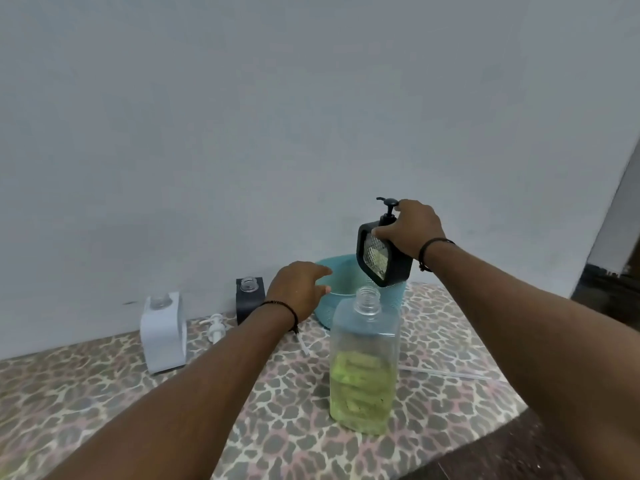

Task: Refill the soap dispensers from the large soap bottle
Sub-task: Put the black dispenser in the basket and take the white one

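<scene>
Head view: large soap bottle (363, 368) stands uncapped on the worktop (104, 393), half full. Right hand (412, 226) grips a capped black dispenser (381, 258) above it; left hand (298, 289) reaches, fingers relaxed. Behind-left of the bottle, 2 open dispensers (162, 330) (250, 299) likely await refilling.

Your way along the counter (104, 393) is open at front left, but the large soap bottle (363, 368) stands uncapped at centre, the teal basket (346, 271) behind it, and the white dispenser (162, 334), loose pump (216, 327) and black dispenser (249, 299) line the wall.
</scene>
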